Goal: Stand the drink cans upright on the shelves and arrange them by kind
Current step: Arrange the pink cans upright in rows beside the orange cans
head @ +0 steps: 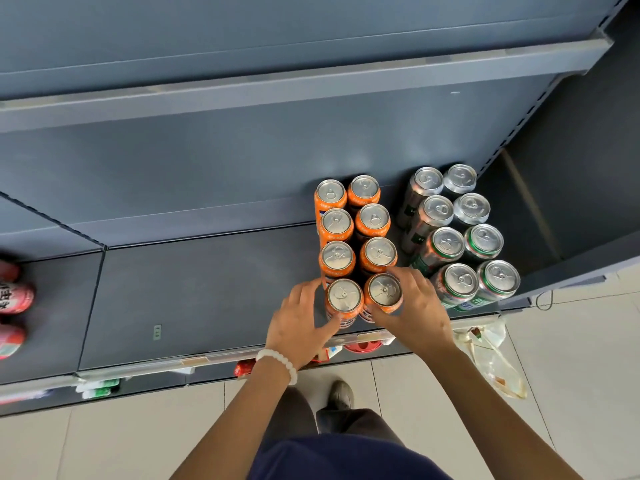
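Several orange cans (pixel 373 220) stand upright in two rows on the dark grey shelf (pixel 194 299). To their right stand two rows of green and silver cans (pixel 483 241). My left hand (pixel 300 323) wraps the front left orange can (pixel 344 295), thumb under it at the front. My right hand (pixel 415 308) grips the front right orange can (pixel 383 291) from its right side. Both front cans are upright near the shelf's front edge.
Red cans (pixel 15 295) lie at the far left on the neighbouring shelf section. A plastic bag (pixel 491 362) sits on the tiled floor at the right. Red and green packs show on the lower shelf below the front edge. An upper shelf (pixel 311 84) overhangs the back.
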